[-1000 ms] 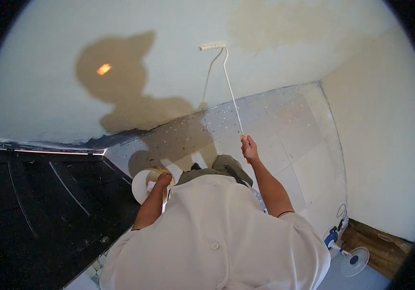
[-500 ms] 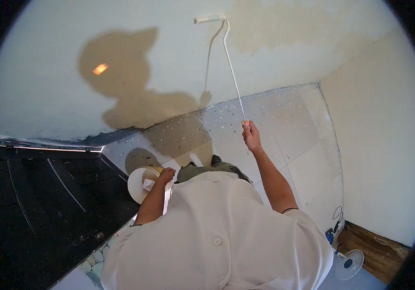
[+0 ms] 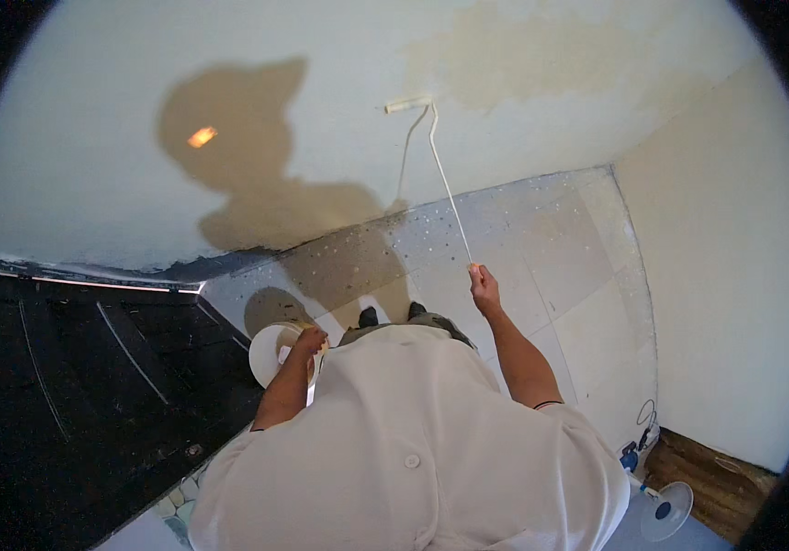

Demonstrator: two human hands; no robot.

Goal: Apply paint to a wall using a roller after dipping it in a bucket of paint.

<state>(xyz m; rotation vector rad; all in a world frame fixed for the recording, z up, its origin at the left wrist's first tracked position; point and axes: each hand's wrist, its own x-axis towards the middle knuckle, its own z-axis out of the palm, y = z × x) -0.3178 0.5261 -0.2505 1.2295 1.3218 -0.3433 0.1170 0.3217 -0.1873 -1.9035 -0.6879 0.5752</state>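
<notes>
White roller (image 3: 408, 106), right hand (image 3: 484, 290) gripping, well above floor edge (image 3: 505, 186); left hand (image 3: 310, 342) holds bucket (image 3: 264, 356).

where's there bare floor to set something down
The widest bare patch is tiled floor right of the right hand, bordered by the right wall and the front wall. It is crowded at lower right, with fan, cable and brown board, and at left, where the left hand holds the bucket beside the black panel.
</notes>
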